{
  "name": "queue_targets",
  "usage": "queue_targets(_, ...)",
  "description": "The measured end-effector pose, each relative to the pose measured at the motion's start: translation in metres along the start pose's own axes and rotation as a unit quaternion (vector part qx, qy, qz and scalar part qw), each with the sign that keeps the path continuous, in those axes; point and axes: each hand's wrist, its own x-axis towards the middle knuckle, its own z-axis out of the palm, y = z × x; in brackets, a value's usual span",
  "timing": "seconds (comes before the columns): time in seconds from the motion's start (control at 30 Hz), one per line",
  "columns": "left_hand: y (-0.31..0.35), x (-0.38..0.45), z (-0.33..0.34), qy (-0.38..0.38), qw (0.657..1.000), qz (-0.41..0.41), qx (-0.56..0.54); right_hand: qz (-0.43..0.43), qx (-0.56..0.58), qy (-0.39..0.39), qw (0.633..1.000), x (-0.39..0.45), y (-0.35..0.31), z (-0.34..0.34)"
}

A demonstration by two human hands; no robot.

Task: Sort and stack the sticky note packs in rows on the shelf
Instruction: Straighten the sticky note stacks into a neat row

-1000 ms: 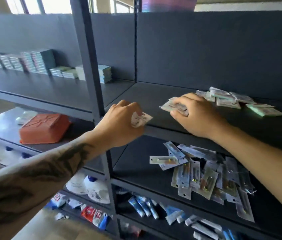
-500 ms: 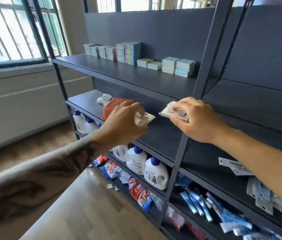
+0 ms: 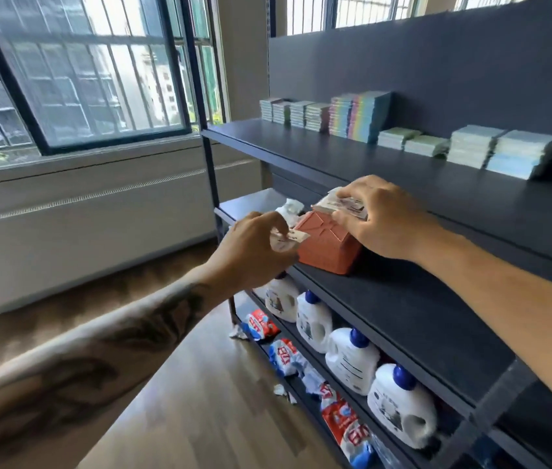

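Both hands are loaded and in transit toward the row on the top shelf point(image 3: 352, 157); this looks like the carry step, between picking up and placing. The left hand point(image 3: 254, 248) has its grip pinched on a small white pack point(image 3: 290, 239), thumb and fingers clamped on it, held in the air near the left end of the unit. The right hand point(image 3: 379, 218) grips a thicker bundle of packs point(image 3: 340, 206), fingers curled over its top, held in front of the edge of the top shelf and above an orange box point(image 3: 328, 245) on the shelf below.

The stacks of sticky note packs point(image 3: 359, 115) already stand in a row along the far side of the top shelf: low stacks at the left, a taller rainbow-edged pair in the middle, two low green stacks, then pale blue stacks point(image 3: 501, 150) at the right. The near part of that shelf is bare.

What the held packs' colours are cannot be told, since wrapper and blur hide them. The next move likely calls for lifting both hands over the shelf edge, matching each pack to its like stack, and setting it down square so the stack stays even. Detergent bottles point(image 3: 352, 360) sit on a lower shelf, out of the way.
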Motion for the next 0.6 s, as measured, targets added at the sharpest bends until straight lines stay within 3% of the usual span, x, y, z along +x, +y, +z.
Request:
queue_targets(0.33, -0.033, 0.126, 0.003, 0.0, 1.0, 0.029, -0.01, 0.037, -0.004, 0.011, 0.999, 0.096, 0.049, 0.023)
queue_targets(0.6, -0.008, 0.242, 0.042, -0.036, 0.989, 0.138, -0.028, 0.127, -0.042, 0.032, 0.991, 0.129, 0.112, 0.019)
